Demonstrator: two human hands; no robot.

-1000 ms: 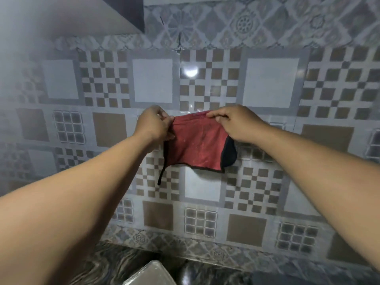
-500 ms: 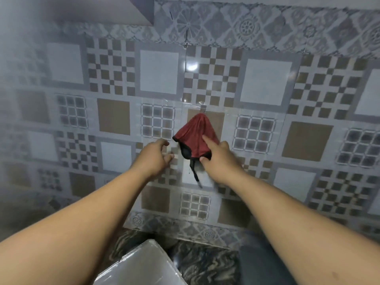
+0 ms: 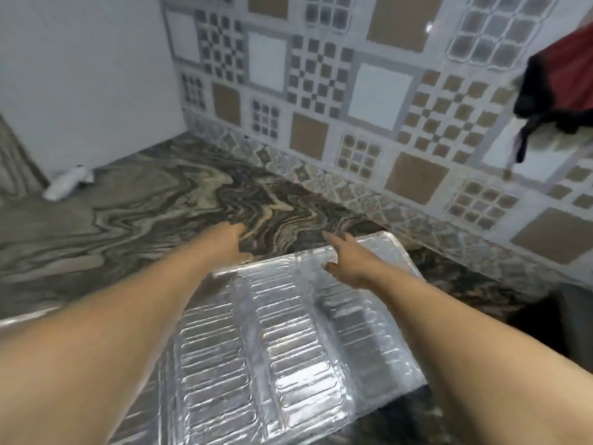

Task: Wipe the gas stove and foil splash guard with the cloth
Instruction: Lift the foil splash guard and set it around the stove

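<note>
Head view, table: dark marbled stone table [image 3: 154,200], meeting a patterned tile wall [image 3: 321,101] at the back.
Head view, foil splash guard: the foil splash guard [image 3: 282,342] lies flat on the table, ribbed, shiny, its far edge towards the wall.
Head view, cloth: the red cloth [image 3: 564,81] with dark trim hangs on the wall at the upper right, well apart from both hands; neither hand has it.
Head view, left hand: left hand [image 3: 227,244] reaches to the guard's far left corner; grip loose, fingers spread, empty. Frame is motion-blurred, so contact with the foil edge cannot be told.
Head view, right hand: right hand [image 3: 345,258] is over the guard's far edge, fingers extended, grip wide and holding nothing; touching or just above, unclear.
Head view, other: a small white object [image 3: 69,184] lies at the far left by a white panel; too blurred to name.
Stove: not seen in this view.
Step, judged: wiping looks finished with the cloth hung up; hands appear to be going for the guard, likely to lift or reposition it.
Next move, judged: pinch both far corners evenly; thin foil will buckle if lifted by one side.
</note>
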